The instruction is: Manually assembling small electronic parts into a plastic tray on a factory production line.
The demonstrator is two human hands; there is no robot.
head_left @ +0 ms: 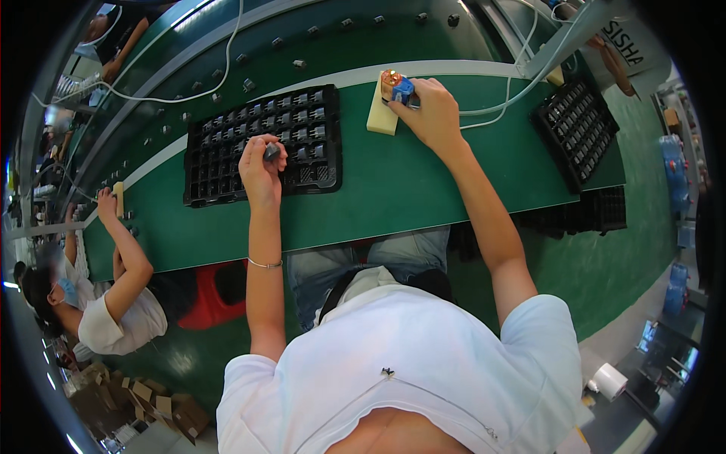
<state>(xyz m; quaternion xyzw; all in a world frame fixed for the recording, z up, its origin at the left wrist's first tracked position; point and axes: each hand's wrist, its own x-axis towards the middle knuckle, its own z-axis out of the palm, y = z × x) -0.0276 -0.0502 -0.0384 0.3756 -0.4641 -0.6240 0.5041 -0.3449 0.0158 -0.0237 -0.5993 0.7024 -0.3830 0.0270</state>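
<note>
Over the right part of a black compartment tray (198, 163), my left hand (261, 174) is closed round a small dark part (272, 152). Its exact kind is too small to tell. Several similar black parts sit in the tray's compartments. My right hand (435, 113) grips a small blue piece with a shiny copper-coloured top (398, 88) between thumb and fingers. That piece is at the upper end of a pale yellow block (382, 116), which lies on the green table (363, 181). Whether piece and block touch, I cannot tell.
Another filled black tray (578, 129) lies at the table's right end. White cables (491, 113) run right from near my right hand. Beyond the table's far edge, small parts (299, 63) stand spaced along a dark green strip. A masked co-worker (113, 303) sits at left.
</note>
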